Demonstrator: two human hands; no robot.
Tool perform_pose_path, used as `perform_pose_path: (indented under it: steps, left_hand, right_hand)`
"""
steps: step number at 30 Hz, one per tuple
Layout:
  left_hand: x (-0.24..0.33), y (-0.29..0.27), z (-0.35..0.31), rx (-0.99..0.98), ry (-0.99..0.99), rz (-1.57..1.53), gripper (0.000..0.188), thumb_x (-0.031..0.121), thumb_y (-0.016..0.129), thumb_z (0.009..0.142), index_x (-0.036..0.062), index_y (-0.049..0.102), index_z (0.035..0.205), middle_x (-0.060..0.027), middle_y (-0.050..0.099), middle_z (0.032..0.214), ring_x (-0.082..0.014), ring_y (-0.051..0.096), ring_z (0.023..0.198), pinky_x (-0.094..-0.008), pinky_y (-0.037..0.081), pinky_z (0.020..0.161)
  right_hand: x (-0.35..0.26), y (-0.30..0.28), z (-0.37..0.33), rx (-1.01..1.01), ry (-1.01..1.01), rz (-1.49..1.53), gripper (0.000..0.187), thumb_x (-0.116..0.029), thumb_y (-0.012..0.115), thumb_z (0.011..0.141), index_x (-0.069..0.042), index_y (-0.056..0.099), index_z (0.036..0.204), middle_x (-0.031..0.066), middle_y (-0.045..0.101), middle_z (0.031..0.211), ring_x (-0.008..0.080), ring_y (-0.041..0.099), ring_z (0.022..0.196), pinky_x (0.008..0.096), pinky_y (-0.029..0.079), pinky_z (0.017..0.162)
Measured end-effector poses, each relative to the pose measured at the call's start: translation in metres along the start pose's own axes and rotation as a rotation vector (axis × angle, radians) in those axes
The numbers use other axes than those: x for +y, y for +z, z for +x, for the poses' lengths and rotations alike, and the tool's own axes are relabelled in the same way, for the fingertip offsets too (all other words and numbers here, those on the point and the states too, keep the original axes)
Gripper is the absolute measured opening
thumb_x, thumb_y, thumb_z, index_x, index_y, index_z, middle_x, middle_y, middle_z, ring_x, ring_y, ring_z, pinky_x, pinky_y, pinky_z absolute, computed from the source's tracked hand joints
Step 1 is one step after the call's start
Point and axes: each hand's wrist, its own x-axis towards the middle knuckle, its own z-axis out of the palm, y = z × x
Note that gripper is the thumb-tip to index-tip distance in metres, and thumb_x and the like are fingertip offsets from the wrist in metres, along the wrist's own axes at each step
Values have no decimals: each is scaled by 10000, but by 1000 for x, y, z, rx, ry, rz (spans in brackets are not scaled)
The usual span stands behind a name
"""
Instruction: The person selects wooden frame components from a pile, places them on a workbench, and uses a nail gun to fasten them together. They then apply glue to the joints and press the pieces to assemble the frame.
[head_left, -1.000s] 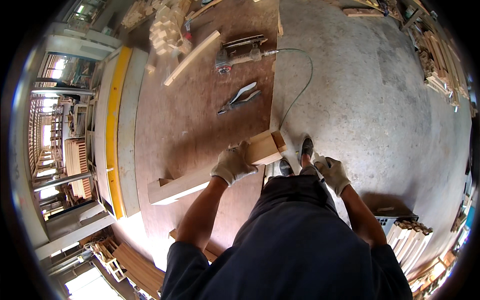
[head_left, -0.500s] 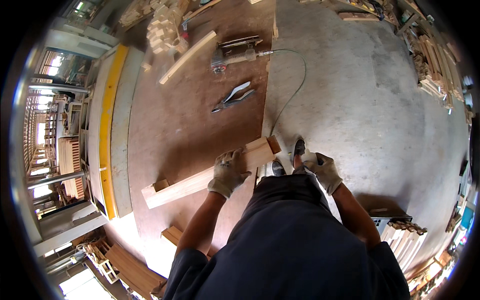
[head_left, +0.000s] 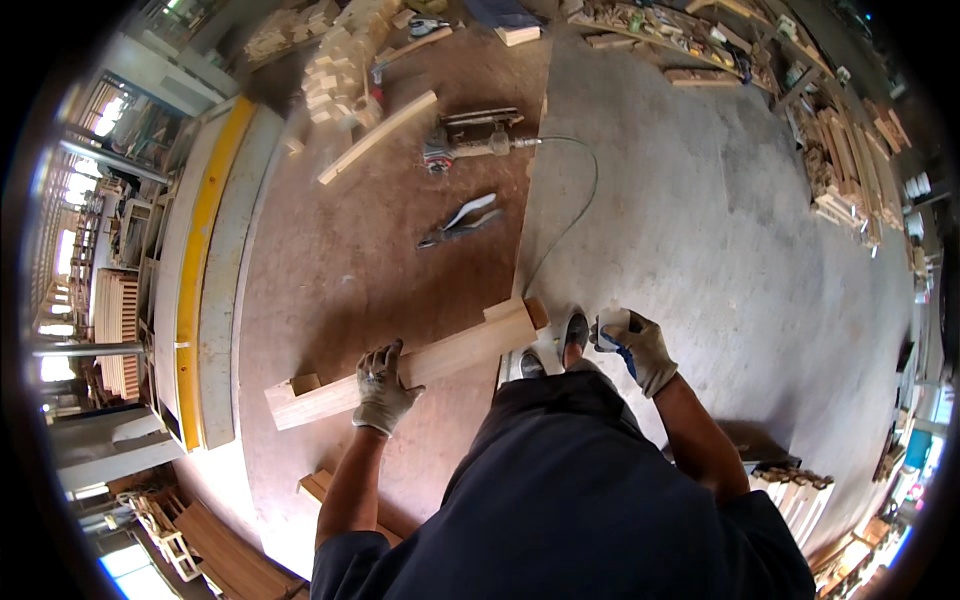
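A long pale wooden board (head_left: pixel 430 365) with small blocks at its ends slants across in front of me. My left hand (head_left: pixel 383 390), in a light work glove, lies against the left part of the board, fingers stretched over it and thumb apart. To the right of the board's far end, my gloved right hand (head_left: pixel 640 350) is closed on a small whitish piece (head_left: pixel 612 324), pinched at the fingertips; its kind cannot be made out. Some blue shows below the piece, at the fingers.
Pliers (head_left: pixel 462 220) with pale handles lie beyond the board. Farther off is an air nailer (head_left: pixel 470 148), its hose (head_left: pixel 592 190) curving back toward my feet. A wooden strip (head_left: pixel 378 137) and stacked blocks (head_left: pixel 340 75) lie far left. A yellow-edged bench (head_left: pixel 205 250) stands left; timber (head_left: pixel 850 170) is piled right.
My left hand has slid left along the board, away from its right end. My right hand, still holding the whitish piece, has turned somewhat. The view has shifted slightly.
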Motion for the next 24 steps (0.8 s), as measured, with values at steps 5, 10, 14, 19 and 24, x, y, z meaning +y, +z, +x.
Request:
perform_pose_path:
  steps: [5, 10, 14, 19, 24]
  left_hand:
    - [4, -1, -2, -82, -128, 1, 870, 354, 938, 611, 123, 569, 1364, -128, 626, 1299, -352, 544, 1245, -514, 394, 1054]
    - [12, -18, 13, -27, -131, -67, 732, 351, 929, 609, 133, 630, 1241, -117, 653, 1242, -346, 574, 1210, -509, 421, 994]
    - [-6, -26, 29, 5, -226, -74, 806, 365, 951, 521, 124, 629, 1220, -125, 661, 1212, -341, 593, 1186, -516, 434, 985]
    - [-54, -22, 62, -7, -319, 58, 863, 438, 967, 504, 77, 638, 1214, -146, 673, 1178, -352, 627, 1126, -453, 483, 987]
    - [-115, -22, 64, -143, -524, 125, 832, 467, 972, 503, 45, 612, 1124, -170, 683, 1141, -370, 654, 1062, -473, 533, 919]
  right_hand:
    - [-2, -2, 18, -19, -47, -100, 348, -155, 727, 935, 80, 672, 1186, 143, 742, 1074, 239, 733, 984, 377, 589, 917]
    - [-19, 5, 24, -8, -36, -66, 321, -151, 798, 908, 47, 731, 1151, 84, 757, 1048, 167, 721, 945, 318, 589, 867]
    - [-27, 15, 30, -21, -25, -107, 316, -181, 813, 903, 12, 746, 1144, 50, 754, 1028, 130, 701, 910, 304, 576, 843]
    - [-27, 9, 32, 49, -89, -160, 296, -149, 772, 922, 40, 719, 1144, 67, 750, 1039, 145, 706, 909, 318, 584, 836]
    - [-43, -20, 25, 147, -24, -210, 218, -137, 781, 918, 12, 732, 1070, 41, 744, 960, 117, 672, 835, 299, 566, 768]
